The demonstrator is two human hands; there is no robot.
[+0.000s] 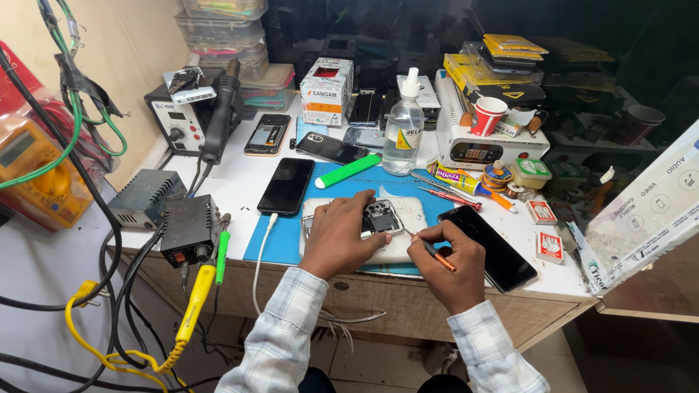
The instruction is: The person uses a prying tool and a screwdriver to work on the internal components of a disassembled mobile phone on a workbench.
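Right hand (448,266) gripped a screwdriver (435,252), left hand (341,234) clamped the opened phone (381,217) near the desk's front edge; a slip risked gouging circuitry.

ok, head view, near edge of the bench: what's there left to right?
Black power box → yellow-handled iron → white cable → left hand on the opened phone → right hand with orange screwdriver → black phone → small red-white box.

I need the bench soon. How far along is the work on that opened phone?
Done: the phone lies back off, insides exposed, on the white pad. In hand: the left hand steadies it; the right hand works an orange-handled screwdriver at its edge. Left: it is not yet closed; no back cover is on it.
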